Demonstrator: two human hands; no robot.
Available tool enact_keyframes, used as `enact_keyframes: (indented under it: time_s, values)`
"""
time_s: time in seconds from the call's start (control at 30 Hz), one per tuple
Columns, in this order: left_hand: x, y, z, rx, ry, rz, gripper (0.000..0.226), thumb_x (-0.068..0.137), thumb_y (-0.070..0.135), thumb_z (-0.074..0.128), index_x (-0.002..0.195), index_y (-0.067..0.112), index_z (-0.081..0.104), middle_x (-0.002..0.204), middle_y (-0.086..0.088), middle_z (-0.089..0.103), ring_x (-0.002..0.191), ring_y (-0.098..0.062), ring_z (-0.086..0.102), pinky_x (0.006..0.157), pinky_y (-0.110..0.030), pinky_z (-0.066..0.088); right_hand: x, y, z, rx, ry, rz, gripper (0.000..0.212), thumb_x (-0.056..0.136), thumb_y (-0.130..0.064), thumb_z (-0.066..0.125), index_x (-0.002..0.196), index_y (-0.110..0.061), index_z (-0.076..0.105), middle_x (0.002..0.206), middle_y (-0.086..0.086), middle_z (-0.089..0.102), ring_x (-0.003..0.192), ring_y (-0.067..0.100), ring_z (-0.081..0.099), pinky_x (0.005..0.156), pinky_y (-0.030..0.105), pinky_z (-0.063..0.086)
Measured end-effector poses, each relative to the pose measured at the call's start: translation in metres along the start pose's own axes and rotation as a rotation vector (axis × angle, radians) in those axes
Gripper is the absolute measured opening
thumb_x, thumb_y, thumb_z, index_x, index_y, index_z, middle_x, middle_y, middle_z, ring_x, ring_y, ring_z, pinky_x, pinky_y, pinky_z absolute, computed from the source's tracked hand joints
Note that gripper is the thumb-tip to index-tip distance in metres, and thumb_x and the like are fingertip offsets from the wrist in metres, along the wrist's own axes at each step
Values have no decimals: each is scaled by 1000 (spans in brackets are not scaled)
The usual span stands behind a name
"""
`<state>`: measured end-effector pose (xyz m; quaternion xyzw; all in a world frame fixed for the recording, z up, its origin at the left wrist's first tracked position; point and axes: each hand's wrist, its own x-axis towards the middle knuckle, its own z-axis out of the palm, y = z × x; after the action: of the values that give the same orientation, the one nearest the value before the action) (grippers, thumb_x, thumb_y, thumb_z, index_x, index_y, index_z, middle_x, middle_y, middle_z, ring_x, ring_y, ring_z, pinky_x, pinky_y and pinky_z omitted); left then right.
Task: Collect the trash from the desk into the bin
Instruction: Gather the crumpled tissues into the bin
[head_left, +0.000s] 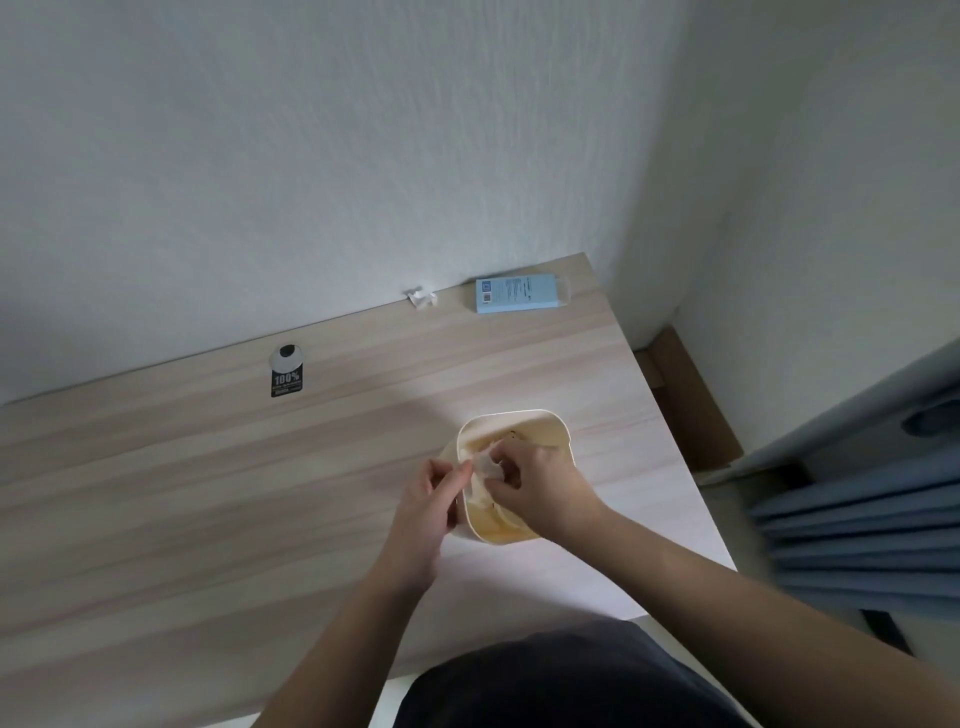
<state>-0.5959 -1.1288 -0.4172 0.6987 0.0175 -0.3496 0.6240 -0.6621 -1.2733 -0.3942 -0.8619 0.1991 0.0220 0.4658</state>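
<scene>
We see the bin (514, 470) standing on the desk (208, 493), toward its right side and near the front edge. Both hands are over the bin's mouth: the left hand (431, 506) at its left rim, the right hand (540, 488) above its opening, with a scrap of paper (485, 467) pinched between them. Behind the bin, along the desk's rear edge against the wall (311, 156), lie a crumpled wad (421, 299) and, to its right, a flat box (522, 293) close to the corner. A tag (285, 379) lies well to the left of the bin, near the rear edge. A curtain (857, 519) hangs to the right of the desk.
</scene>
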Motion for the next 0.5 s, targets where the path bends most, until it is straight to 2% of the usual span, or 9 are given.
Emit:
enact_keyframes:
  time_s: [0.1,0.17,0.23,0.3,0.37,0.43,0.5]
  values:
    - [-1,0,-2,-7,14,-13,24,91,29,64,92,7,54,75,-13,51,69,-24,48,63,-34,40,-3,1,3,55,-150,14,42,88,-23,63,128,-17,54,113,0,64,101,14,61,90,25,47]
    - [-1,-1,-5,-18,24,-22,30,84,35,67,92,9,55,72,-8,56,68,-22,52,63,-33,42,-3,3,1,26,-164,19,44,91,-24,58,134,-20,49,119,-1,60,109,13,58,91,22,43]
    - [-1,-1,-7,-30,38,-30,39,76,42,69,92,10,55,69,-5,58,67,-21,53,62,-32,44,-3,6,-3,41,-128,10,40,92,-22,55,132,-20,51,124,-3,59,109,8,57,87,16,41]
    - [1,-2,-10,-31,57,-47,47,69,48,72,92,10,56,69,-5,60,66,-21,56,62,-32,46,-3,5,-8,66,-72,-24,34,91,-19,57,125,-19,57,122,-4,62,101,2,56,83,11,39]
    - [3,-2,-14,-40,90,-61,49,66,49,72,92,11,56,70,-5,62,66,-19,57,60,-30,47,-1,3,-13,84,-25,-74,28,91,-20,58,119,-18,61,117,-6,65,97,2,59,85,14,44]
    - [5,-2,-17,-50,114,-64,43,72,47,71,91,12,56,72,-6,59,67,-19,56,59,-28,47,2,-1,-19,107,14,-110,22,90,-19,57,112,-18,64,110,-6,68,95,4,62,85,22,49]
    - [8,1,-22,-55,131,-66,30,84,38,68,91,12,55,75,-9,55,70,-20,55,61,-29,47,8,-7,-25,117,56,-142,15,89,-18,59,102,-18,67,100,-8,70,88,2,62,79,20,49]
